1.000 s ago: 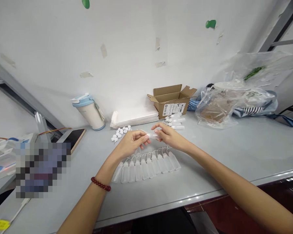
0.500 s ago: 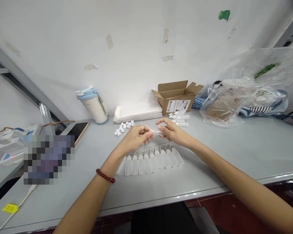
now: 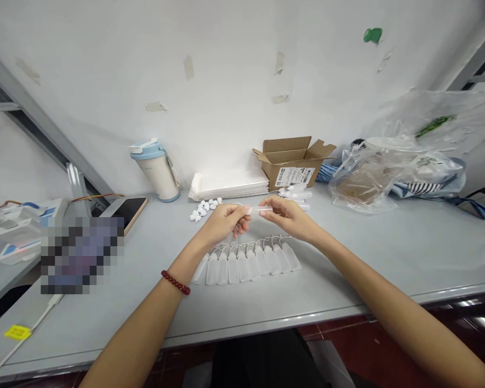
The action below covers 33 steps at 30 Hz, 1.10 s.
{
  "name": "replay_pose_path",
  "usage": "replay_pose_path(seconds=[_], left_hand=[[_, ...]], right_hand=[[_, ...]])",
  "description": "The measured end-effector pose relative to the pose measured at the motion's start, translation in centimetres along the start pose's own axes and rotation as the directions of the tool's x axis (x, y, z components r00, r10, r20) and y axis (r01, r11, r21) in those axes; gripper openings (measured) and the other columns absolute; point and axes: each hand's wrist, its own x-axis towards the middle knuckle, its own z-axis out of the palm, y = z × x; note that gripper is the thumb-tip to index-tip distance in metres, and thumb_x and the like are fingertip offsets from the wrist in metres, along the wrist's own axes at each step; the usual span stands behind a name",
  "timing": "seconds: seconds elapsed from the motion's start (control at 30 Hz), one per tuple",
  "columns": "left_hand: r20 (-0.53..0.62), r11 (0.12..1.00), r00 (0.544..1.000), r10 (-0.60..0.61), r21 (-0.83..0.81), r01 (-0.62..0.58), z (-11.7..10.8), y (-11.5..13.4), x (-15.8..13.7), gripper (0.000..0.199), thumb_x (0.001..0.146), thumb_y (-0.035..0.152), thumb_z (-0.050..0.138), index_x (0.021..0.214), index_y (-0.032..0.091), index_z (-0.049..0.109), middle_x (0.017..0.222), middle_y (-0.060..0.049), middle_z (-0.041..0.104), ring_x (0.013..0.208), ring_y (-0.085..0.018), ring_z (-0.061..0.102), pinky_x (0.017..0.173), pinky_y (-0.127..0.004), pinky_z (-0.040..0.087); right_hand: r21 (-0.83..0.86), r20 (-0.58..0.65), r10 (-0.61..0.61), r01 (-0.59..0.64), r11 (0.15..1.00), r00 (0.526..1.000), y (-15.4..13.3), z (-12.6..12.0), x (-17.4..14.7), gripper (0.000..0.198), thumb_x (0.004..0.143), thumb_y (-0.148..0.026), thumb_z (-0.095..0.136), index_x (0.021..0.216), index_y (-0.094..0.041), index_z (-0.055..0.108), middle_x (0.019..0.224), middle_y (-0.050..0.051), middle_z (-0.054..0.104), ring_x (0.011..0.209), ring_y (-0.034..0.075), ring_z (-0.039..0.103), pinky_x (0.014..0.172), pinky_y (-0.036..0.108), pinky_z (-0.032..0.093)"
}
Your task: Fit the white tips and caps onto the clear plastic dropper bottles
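Note:
Between my two hands, above the table, lies a small translucent plastic squeeze bottle [image 3: 261, 208], held about level. My left hand [image 3: 225, 220] pinches its left end with thumb and forefinger, which hide that end. The fingers and thumb of my right hand [image 3: 288, 216] close on its other end. Below the hands, a row of several similar bottles [image 3: 244, 267] lies side by side, thin looped strips at their tops. Small white caps [image 3: 204, 209] are heaped behind my left hand. Several more small bottles [image 3: 297, 192] lie behind my right hand, partly hidden by it.
An open cardboard box [image 3: 291, 164] and a stack of white sheets [image 3: 228, 184] stand against the wall. A blue-lidded tumbler [image 3: 157, 171] is at back left, near a phone [image 3: 129, 214]. Clear plastic bags [image 3: 361, 183] cover the right back. The table's front edge [image 3: 267, 335] runs close to me.
My right fingers have closed further around the bottle, and the thumb now presses on it. Both hands still hold it. The whole view has shifted slightly.

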Motion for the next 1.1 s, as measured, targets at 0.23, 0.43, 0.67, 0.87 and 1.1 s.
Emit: replay_pose_path(seconds=[0.23, 0.43, 0.67, 0.87, 1.1], left_hand=[[-0.010, 0.983, 0.990, 0.141, 0.119, -0.139, 0.4, 0.4, -0.5, 0.026, 0.081, 0.039, 0.057, 0.073, 0.014, 0.057, 0.065, 0.001, 0.054, 0.054, -0.009, 0.052, 0.055, -0.023, 0.047], [-0.029, 0.963, 0.982, 0.186, 0.204, -0.176, 0.6, 0.2, -0.4, 0.026, 0.082, 0.039, 0.053, 0.076, 0.015, 0.059, 0.073, -0.002, 0.057, 0.064, -0.012, 0.055, 0.061, -0.025, 0.050], [-0.017, 0.995, 0.997, 0.078, 0.068, -0.076, 0.9, 0.7, -0.7, 0.038, 0.086, 0.047, 0.047, 0.073, 0.014, 0.060, 0.065, -0.001, 0.055, 0.055, -0.011, 0.053, 0.051, -0.024, 0.046], [-0.015, 0.951, 0.982, 0.188, 0.254, -0.178, 1.2, 0.7, -1.1, 0.036, 0.087, 0.042, 0.045, 0.066, 0.015, 0.056, 0.056, 0.001, 0.049, 0.052, -0.011, 0.047, 0.053, -0.026, 0.040], [0.052, 0.657, 0.922, 0.384, 0.686, -0.313, 0.5, 0.2, -0.6, 0.035, 0.089, 0.034, 0.040, 0.060, 0.018, 0.051, 0.059, -0.001, 0.053, 0.056, -0.014, 0.046, 0.058, -0.027, 0.034]], right_hand=[[-0.078, -0.084, 0.018, -0.025, 0.997, 0.996, -0.2, -0.3, -0.1, 0.027, 0.082, -0.038, 0.050, 0.079, -0.014, 0.063, 0.059, -0.002, 0.047, 0.052, 0.009, 0.037, 0.052, 0.024, 0.030], [0.037, -0.065, 0.094, -0.092, 0.995, 0.993, 0.0, -0.2, 0.0, 0.031, 0.080, -0.044, 0.050, 0.070, -0.015, 0.057, 0.059, -0.002, 0.046, 0.051, 0.009, 0.037, 0.050, 0.023, 0.030], [0.080, -0.037, 0.054, -0.051, 0.995, 0.998, -0.2, -0.7, -0.1, 0.033, 0.080, -0.047, 0.052, 0.078, -0.014, 0.060, 0.063, -0.001, 0.049, 0.053, 0.008, 0.037, 0.051, 0.024, 0.031], [0.167, -0.008, 0.114, -0.111, 0.980, 0.993, 0.3, -0.5, -0.1, 0.034, 0.079, -0.049, 0.053, 0.070, -0.016, 0.055, 0.060, -0.003, 0.041, 0.052, 0.009, 0.037, 0.049, 0.025, 0.031], [0.240, 0.033, 0.188, -0.190, 0.952, 0.982, 0.9, -0.4, 0.3, 0.038, 0.076, -0.052, 0.055, 0.062, -0.017, 0.049, 0.058, -0.003, 0.041, 0.049, 0.008, 0.035, 0.046, 0.024, 0.030]])
